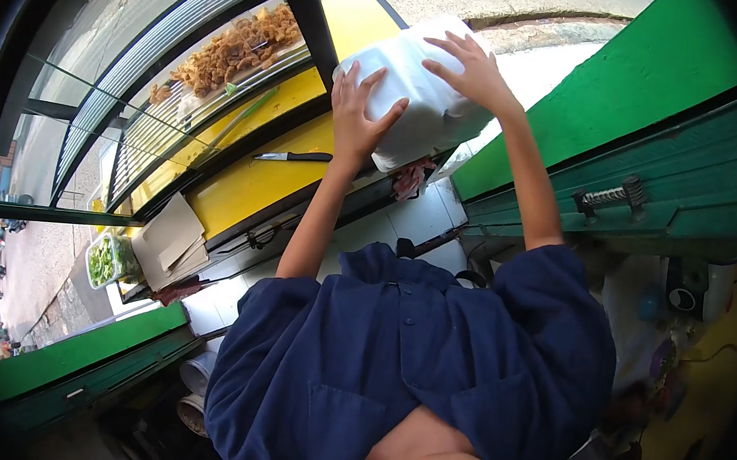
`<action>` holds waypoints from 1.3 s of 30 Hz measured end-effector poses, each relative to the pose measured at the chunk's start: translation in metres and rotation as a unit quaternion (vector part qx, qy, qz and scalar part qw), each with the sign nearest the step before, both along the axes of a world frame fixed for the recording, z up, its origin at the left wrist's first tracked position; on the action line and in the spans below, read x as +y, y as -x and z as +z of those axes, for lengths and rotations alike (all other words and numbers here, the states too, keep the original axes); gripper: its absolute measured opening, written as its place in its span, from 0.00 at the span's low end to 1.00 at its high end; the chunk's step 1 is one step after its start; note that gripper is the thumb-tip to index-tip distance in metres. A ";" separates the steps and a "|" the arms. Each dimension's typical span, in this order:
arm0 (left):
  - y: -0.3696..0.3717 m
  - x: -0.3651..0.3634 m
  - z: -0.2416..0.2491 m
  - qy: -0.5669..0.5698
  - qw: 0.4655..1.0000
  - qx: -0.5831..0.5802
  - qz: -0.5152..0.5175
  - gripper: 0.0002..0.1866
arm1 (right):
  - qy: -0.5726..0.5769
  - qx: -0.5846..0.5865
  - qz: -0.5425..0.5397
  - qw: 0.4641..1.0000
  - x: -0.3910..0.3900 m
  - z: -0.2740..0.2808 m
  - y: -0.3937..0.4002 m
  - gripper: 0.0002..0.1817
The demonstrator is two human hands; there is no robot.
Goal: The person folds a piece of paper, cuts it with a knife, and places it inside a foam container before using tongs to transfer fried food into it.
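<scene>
A bulky white bundle (423,112) that looks wrapped in thin plastic sits at the right end of the yellow counter (256,168); its contents are hidden. My left hand (362,117) grips its left side with fingers and thumb spread. Across its upper right part lies my right hand (479,71), fingers spread wide on the surface. Both hands hold the bundle between them. Left of my left wrist, a knife (294,157) with a black handle rests on the counter. A crumpled reddish cloth or bag (410,181) shows just below the bundle.
A black-framed glass case (316,28) on the left holds fried pieces (235,47) on a rack. Brown paper sheets (170,243) and a tub of chopped greens (112,260) lie below it. A green wall (573,99) with a metal spring (610,197) stands right.
</scene>
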State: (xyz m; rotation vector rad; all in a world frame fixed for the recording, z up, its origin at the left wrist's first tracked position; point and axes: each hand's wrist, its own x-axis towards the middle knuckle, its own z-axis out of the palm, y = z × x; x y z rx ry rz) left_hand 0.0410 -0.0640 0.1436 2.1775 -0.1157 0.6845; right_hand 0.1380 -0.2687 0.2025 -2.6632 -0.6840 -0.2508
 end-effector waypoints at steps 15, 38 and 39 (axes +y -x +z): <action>0.027 -0.002 -0.100 0.110 0.993 0.035 -0.037 0.76 | 0.032 0.037 0.016 0.999 0.000 -0.054 -0.001 0.34; 0.006 0.008 -0.095 0.204 0.968 0.070 -0.126 0.70 | 0.060 -0.155 0.409 0.897 0.008 -0.045 -0.012 0.36; 0.006 0.008 -0.095 0.200 0.970 0.066 -0.124 0.70 | 0.063 -0.158 0.407 0.897 0.008 -0.045 -0.011 0.36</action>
